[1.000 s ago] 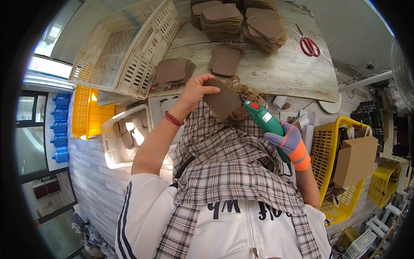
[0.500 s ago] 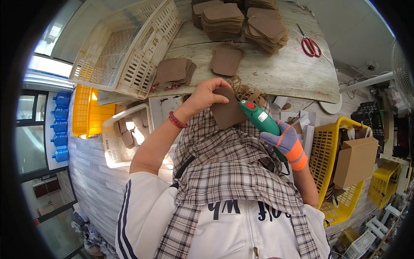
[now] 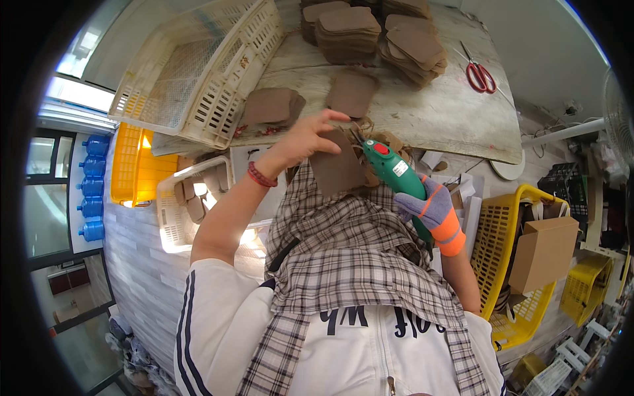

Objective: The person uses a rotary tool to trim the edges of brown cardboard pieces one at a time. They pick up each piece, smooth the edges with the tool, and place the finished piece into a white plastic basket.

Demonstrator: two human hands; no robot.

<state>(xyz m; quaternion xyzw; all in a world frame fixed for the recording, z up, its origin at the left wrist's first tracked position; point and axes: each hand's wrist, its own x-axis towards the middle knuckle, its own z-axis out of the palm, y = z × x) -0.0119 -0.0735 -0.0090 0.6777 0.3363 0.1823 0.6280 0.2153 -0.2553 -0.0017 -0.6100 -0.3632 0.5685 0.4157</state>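
A weathered, pale wooden table (image 3: 456, 122) stands ahead. At its near edge, a green handheld power cutter (image 3: 399, 173) sits inside the wrapped grip of the purple-and-orange gloved right hand (image 3: 422, 206). The bare left hand (image 3: 300, 142) has thumb and forefinger spread at a flat, brown, straight-sided piece (image 3: 338, 173) over the lap; whether it pinches cannot be told. A loose hold could let the piece twist, or the cutter's tip nick those fingers.

Red-handled scissors (image 3: 481, 78) lie near the right edge of the worktop (image 3: 456, 119) — a cream slotted crate (image 3: 232, 74) sits at its left. Beyond the near right corner stands a yellow basket (image 3: 494, 247) bearing a cardboard box (image 3: 543, 255); well left, five blue water jugs (image 3: 92, 187).
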